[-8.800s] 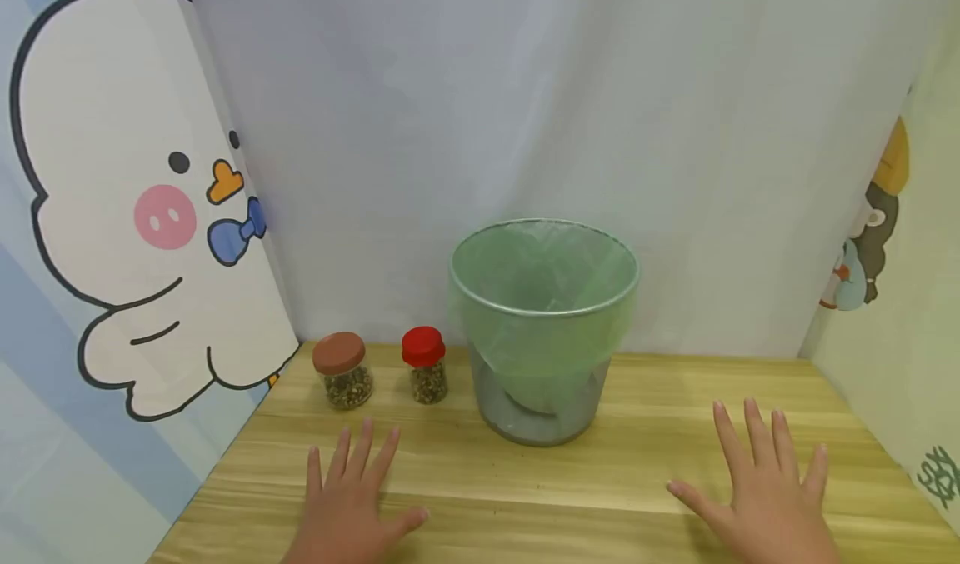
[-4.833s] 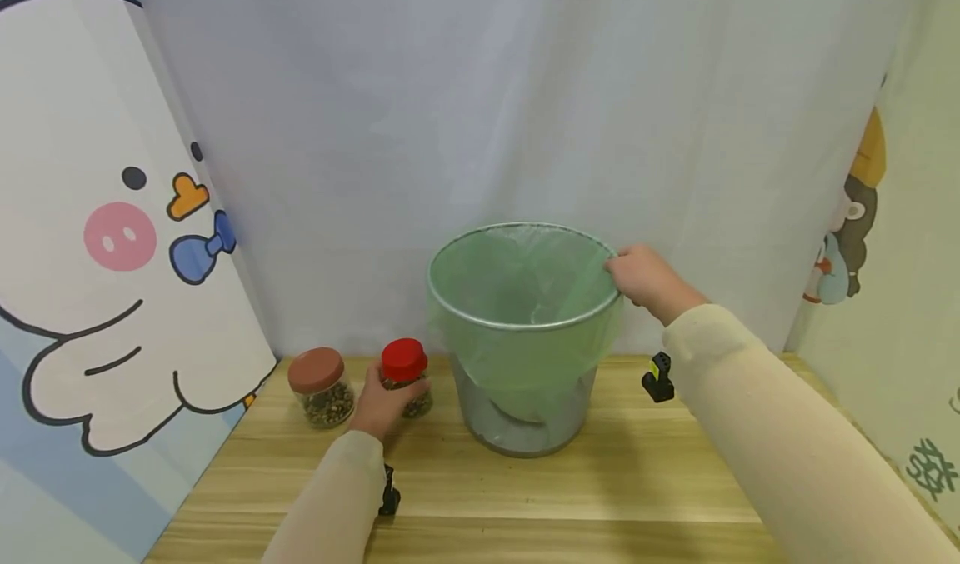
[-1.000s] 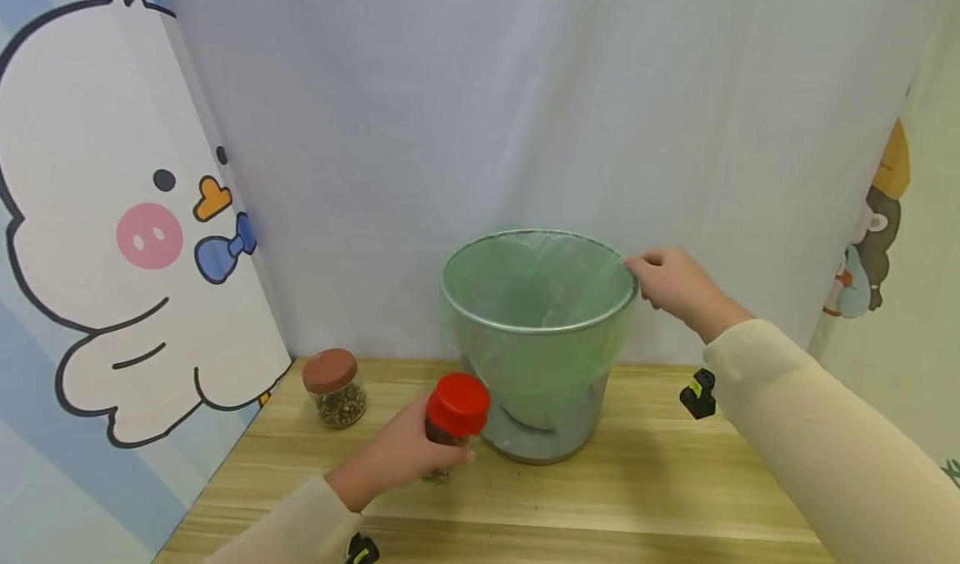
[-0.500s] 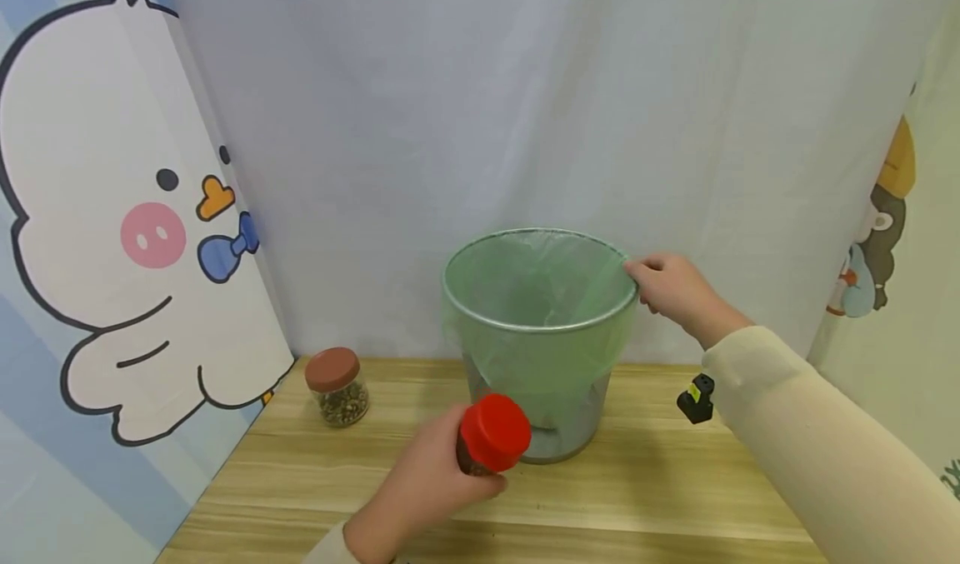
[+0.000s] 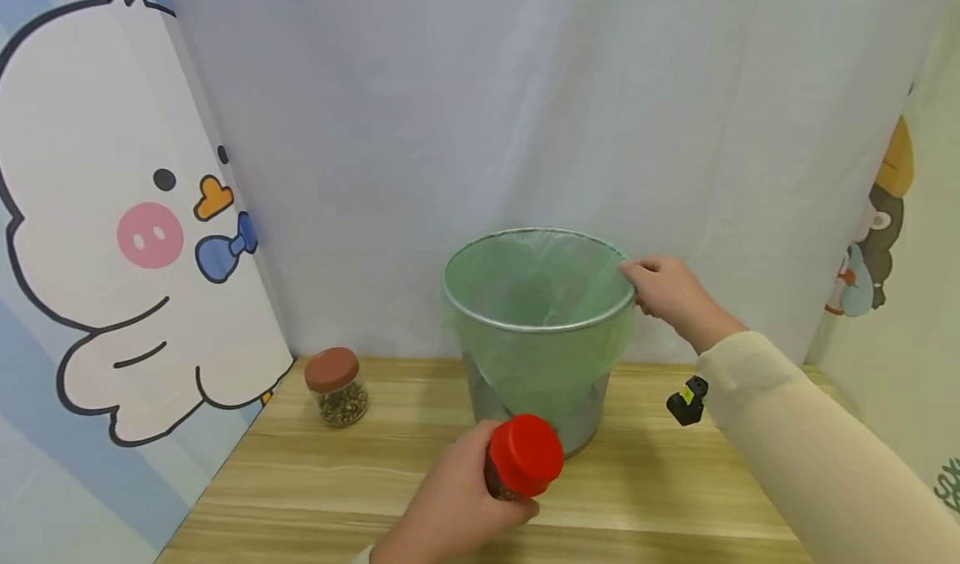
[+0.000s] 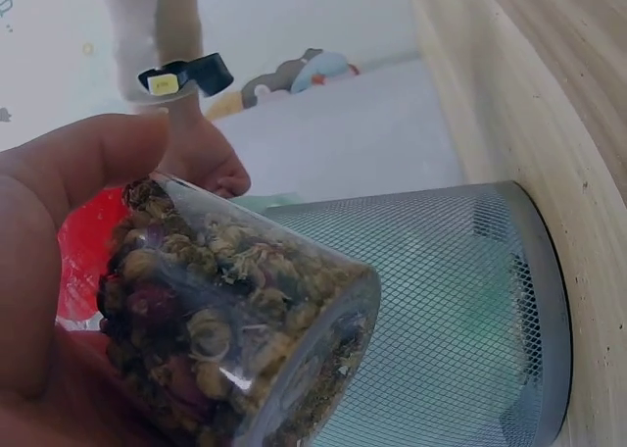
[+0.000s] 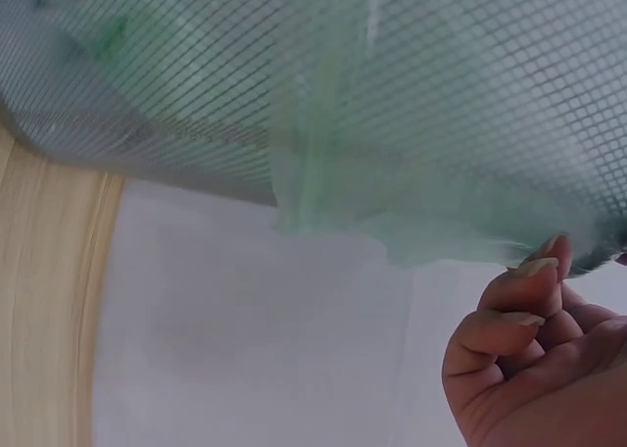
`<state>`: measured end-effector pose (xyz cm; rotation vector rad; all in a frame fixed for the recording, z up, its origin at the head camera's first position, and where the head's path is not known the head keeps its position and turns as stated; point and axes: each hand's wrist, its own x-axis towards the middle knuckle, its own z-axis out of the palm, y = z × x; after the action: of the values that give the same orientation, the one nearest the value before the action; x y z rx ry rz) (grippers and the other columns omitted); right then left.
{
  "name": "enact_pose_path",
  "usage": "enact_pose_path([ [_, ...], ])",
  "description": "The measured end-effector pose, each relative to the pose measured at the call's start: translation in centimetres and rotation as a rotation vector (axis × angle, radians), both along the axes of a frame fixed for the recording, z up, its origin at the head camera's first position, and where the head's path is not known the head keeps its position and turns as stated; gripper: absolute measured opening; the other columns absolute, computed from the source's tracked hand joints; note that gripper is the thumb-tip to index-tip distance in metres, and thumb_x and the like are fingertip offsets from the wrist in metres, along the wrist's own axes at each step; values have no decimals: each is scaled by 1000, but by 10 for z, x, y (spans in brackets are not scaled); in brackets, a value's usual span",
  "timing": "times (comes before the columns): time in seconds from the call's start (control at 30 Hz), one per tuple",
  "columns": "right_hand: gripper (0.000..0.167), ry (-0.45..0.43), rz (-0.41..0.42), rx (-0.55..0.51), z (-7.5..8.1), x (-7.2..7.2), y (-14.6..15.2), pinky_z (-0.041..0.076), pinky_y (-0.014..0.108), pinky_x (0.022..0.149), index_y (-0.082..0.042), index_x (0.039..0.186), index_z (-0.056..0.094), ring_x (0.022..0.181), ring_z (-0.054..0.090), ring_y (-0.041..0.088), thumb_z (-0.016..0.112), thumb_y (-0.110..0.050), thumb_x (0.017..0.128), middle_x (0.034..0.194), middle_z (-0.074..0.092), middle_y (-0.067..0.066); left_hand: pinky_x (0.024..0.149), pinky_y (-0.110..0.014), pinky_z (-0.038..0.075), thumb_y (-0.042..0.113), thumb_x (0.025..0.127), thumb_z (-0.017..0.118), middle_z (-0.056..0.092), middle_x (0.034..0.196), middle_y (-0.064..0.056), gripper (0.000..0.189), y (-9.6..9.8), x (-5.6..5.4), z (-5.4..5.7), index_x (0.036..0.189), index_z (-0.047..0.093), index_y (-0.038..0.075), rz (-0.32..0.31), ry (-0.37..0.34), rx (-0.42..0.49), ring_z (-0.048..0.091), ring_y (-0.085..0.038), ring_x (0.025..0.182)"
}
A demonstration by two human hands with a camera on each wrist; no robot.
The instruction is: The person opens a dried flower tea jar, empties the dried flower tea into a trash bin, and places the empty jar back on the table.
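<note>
My left hand (image 5: 457, 501) grips a clear jar with a red lid (image 5: 528, 454) in front of the wastebasket, above the table. In the left wrist view, dried flower buds (image 6: 211, 310) fill the jar, which lies tilted in the hand. The mesh wastebasket (image 5: 483, 385) stands upright, lined with a thin green bag (image 5: 551, 360) folded over its rim. At the rim's right side, my right hand (image 5: 675, 297) pinches the edge with curled fingers. Close up in the right wrist view, its fingertips (image 7: 534, 280) meet the bag's edge at the rim.
A second jar (image 5: 341, 397) with a brownish-red lid stands at the back left of the wooden table (image 5: 300, 497). Behind the basket hangs a pale curtain (image 5: 360, 172). A small black device (image 5: 687, 401) sits at the right wrist.
Earlier both hands lay spread over the table. The left took the red-lidded jar from beside the basket and carried it forward and right; the right took hold of the rim and stays there.
</note>
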<state>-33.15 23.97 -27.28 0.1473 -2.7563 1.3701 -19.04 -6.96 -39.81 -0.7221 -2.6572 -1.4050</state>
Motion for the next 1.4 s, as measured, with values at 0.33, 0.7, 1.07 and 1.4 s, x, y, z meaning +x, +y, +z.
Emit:
enact_pose_path([
  [0.33,61,33,-15,-97,-7,9,-1,43,35,66,0,131,61,69,50,21,42,-53,108,76,56,5,90,-37,53,14,71,91,65,109,17,58,-1,4,1,119,61,27,25,20,27,63,-7,98],
  [0.7,74,222,-108,25,-26,41,-11,49,49,77,3,135,58,90,59,34,34,-62,106,103,64,19,91,-38,53,16,71,92,64,109,18,59,-6,3,4,119,61,28,30,26,-5,62,-7,98],
  [1.07,60,269,-87,-76,-58,86,-21,46,35,59,-1,125,62,69,55,25,39,-54,109,81,59,9,90,-38,53,19,70,92,64,107,17,58,-4,8,0,119,62,25,38,6,-21,62,-7,96],
  [1.4,32,372,-3,-106,-78,128,-41,51,29,66,-4,120,67,78,58,21,51,-29,111,93,61,4,84,-33,53,18,70,91,64,101,19,55,-1,9,-2,117,62,24,25,39,-69,60,-4,88],
])
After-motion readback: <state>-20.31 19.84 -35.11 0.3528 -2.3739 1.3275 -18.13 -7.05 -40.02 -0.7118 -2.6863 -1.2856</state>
